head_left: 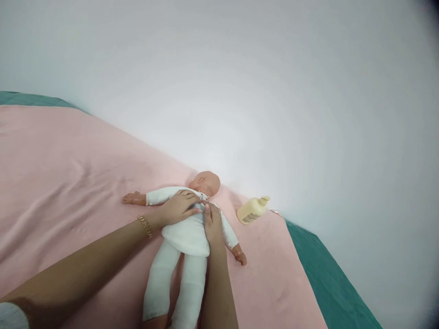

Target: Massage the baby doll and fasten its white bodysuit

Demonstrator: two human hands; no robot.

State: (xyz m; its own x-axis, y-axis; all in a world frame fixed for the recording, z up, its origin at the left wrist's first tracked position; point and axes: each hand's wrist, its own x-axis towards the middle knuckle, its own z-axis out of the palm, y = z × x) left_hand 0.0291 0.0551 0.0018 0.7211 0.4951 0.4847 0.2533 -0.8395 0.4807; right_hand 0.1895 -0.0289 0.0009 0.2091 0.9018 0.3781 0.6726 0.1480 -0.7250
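Observation:
A baby doll in a white one-piece suit lies on its back on a pink blanket, head toward the wall. My left hand lies across its chest, fingers pinched at the suit's neckline. My right hand rests along the doll's right-hand side, fingertips meeting the left hand's at the collar, pressed on the fabric. A gold bracelet circles my left wrist.
A cream pump bottle lies on its side on the blanket to the right of the doll's head. A teal sheet shows under the blanket at the right and far left. A white wall rises right behind the bed.

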